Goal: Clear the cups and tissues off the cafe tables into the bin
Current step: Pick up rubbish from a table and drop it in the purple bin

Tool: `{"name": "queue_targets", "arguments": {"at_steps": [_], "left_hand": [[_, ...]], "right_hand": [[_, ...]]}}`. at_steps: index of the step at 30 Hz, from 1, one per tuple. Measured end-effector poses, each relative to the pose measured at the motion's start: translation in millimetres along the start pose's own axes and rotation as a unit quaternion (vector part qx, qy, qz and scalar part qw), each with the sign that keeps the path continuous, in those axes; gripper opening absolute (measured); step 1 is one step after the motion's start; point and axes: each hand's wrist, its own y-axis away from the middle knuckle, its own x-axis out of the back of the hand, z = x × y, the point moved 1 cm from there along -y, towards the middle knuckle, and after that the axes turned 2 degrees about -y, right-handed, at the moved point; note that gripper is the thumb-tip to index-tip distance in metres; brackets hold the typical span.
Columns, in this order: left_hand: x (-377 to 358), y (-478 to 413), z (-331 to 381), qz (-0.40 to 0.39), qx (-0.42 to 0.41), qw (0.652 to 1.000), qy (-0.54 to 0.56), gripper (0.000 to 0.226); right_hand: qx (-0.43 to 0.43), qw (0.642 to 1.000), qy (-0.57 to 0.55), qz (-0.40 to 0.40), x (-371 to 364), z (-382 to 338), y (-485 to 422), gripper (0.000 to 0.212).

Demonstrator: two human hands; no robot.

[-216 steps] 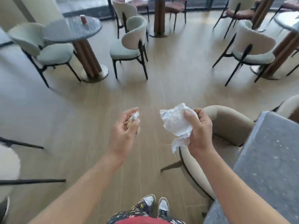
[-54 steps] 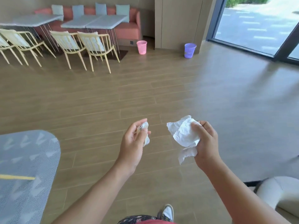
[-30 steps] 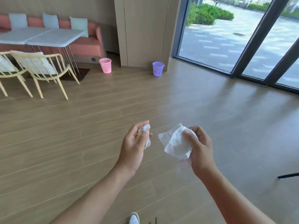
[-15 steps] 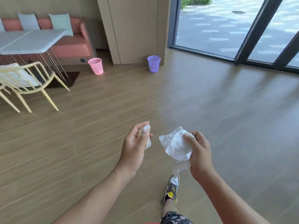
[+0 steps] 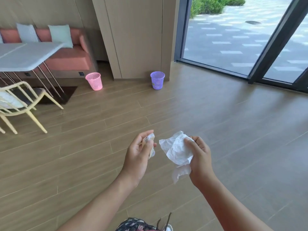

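Beyond fingertips: purple bin and pink bin, well apart from both hands, standing on floor.
Change: bins nearer and larger than half a second back. Walk closing, likely carry step, drop not yet done.
Left hand: fingers pinched on small tissue wad.
Right hand: fingers clamped round crumpled tissue, tail hanging below.
Bin contents: hidden from this angle — cannot tell.
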Motion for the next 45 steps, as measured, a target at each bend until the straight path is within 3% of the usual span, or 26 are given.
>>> {"name": "queue_targets", "arguments": {"at_steps": [7, 14, 20, 24, 31, 34, 39, 45], "left_hand": [[-40.4, -119.5, -0.3, -0.008, 0.008, 1.0, 0.012, 0.02], [-59.7, -275.6, -3.6, -0.012, 0.01, 0.999, 0.033, 0.019], [-60.2, -417.1, 19.4, -0.026, 0.008, 0.999, 0.04, 0.018], [-56.8, -493.2, 31.2, -0.023, 0.015, 0.999, 0.037, 0.018], [-64.6, -607.1, 26.5, -0.016, 0.026, 0.999, 0.032, 0.019], [-77.0, -661.6, 21.2, -0.012, 0.033, 0.999, 0.027, 0.02], [-104.6, -769.1, 17.5, 0.004, 0.044, 0.999, 0.011, 0.018], [-145.6, -907.1, 41.3, 0.023, 0.049, 0.999, 0.003, 0.018]], "right_hand": [[-0.013, 0.999, -0.011, 0.033, 4.7, -14.2, -118.9, 0.036], [-0.025, 0.998, -0.007, 0.06, -24.3, -23.7, -265.8, 0.017], [-0.021, 0.998, -0.011, 0.062, -72.3, -50.5, -400.9, 0.038], [-0.018, 0.997, -0.024, 0.069, -101.1, -59.8, -471.9, 0.033], [-0.045, 0.996, -0.035, 0.073, -125.4, -59.6, -587.7, 0.042], [-0.047, 0.996, -0.045, 0.064, -130.6, -53.8, -647.6, 0.042], [-0.066, 0.996, -0.028, 0.043, -139.0, -52.2, -766.7, 0.017], [-0.095, 0.995, -0.042, 0.007, -151.8, -88.5, -920.8, 0.024]]}}
